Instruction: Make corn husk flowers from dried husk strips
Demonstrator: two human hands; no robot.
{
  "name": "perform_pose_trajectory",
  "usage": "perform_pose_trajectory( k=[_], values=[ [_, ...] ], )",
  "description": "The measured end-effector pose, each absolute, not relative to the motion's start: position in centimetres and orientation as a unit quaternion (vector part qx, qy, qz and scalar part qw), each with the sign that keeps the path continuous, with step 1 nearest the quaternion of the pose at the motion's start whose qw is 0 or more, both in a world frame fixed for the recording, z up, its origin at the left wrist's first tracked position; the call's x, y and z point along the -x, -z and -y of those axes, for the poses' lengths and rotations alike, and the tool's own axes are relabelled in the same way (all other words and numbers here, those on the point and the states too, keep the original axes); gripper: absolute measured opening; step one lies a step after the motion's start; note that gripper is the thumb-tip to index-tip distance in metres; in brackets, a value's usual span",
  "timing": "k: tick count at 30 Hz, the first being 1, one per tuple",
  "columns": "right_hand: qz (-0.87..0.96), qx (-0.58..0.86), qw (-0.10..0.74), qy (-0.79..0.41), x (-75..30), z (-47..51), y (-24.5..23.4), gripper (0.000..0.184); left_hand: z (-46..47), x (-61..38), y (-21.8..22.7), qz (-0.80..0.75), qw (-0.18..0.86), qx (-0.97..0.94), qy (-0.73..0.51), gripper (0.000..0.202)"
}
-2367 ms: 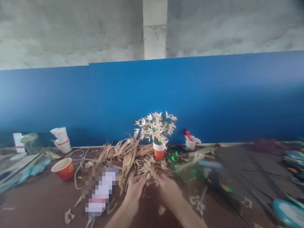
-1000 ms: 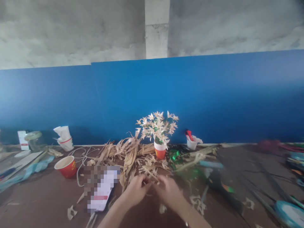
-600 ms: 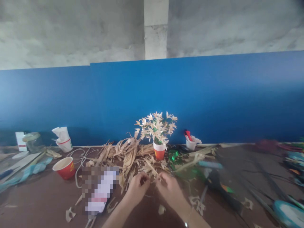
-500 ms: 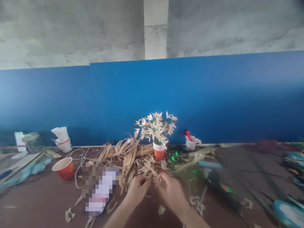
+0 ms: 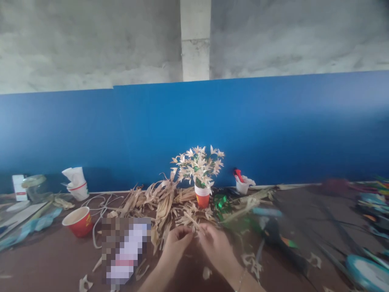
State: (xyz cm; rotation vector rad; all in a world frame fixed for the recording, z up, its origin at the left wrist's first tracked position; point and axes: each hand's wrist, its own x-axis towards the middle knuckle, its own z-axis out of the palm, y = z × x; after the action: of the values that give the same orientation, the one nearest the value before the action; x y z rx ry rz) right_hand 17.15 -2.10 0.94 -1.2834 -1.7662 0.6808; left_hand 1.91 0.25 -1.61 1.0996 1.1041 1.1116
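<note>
Low over the brown table (image 5: 185, 280), my left hand (image 5: 177, 244) and my right hand (image 5: 215, 245) face each other, fingertips almost meeting. Both are closed in a pinch around a pale strip of dried corn husk (image 5: 193, 223); its lower end is partly hidden by the fingers. Just beyond them lie small pointed husk pieces (image 5: 184, 219). Behind these, a red and white paper cup (image 5: 202, 198) stands upright, holding a bunch of cream husk flowers (image 5: 199, 164) with green stems.
Loose dried husks (image 5: 165, 198) lie left of the flower cup. A red paper cup (image 5: 78, 222), a white cable (image 5: 101, 209) and a blurred-out item (image 5: 127, 251) are at left. Green ribbon (image 5: 221, 202), a dark glue gun (image 5: 273, 233) and a blue-rimmed roll (image 5: 369, 271) lie right.
The view has tilted slightly, so the scene sits a little lower and further left. My fingers have shifted slightly around the husk strip; both hands stay close together.
</note>
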Motion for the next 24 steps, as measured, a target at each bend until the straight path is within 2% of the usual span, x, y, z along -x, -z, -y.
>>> perform_pose_trajectory(
  k=[3, 10, 16, 19, 21, 24],
  values=[
    [0.671, 0.514, 0.415, -0.337, -17.1, 1.9, -1.5, 0.023, -0.2, -2.2, 1.9, -0.449, 0.594, -0.488, -0.457, 0.033],
    [0.666, 0.528, 0.43, -0.304, -17.0, 2.1, -1.9, 0.015, -0.2, -2.4, 2.0, -0.459, 0.552, -0.503, -0.482, 0.024],
    [0.671, 0.512, 0.433, -0.317, -17.1, 1.9, -1.5, 0.013, -0.5, -2.6, 2.6, -0.432, 0.58, -0.487, -0.49, 0.03],
    [0.683, 0.505, 0.406, -0.337, -17.1, 1.9, -1.4, 0.016, -0.5, -2.6, 2.5, -0.423, 0.591, -0.495, -0.475, 0.029],
    [0.692, 0.504, 0.386, -0.344, -17.2, 2.0, -1.4, 0.017, -0.5, -2.4, 2.1, -0.435, 0.563, -0.538, -0.452, 0.024],
    [0.695, 0.503, 0.385, -0.341, -17.3, 2.1, -1.4, 0.02, -0.4, -1.8, 1.4, -0.468, 0.465, -0.621, -0.423, 0.02]
  ],
)
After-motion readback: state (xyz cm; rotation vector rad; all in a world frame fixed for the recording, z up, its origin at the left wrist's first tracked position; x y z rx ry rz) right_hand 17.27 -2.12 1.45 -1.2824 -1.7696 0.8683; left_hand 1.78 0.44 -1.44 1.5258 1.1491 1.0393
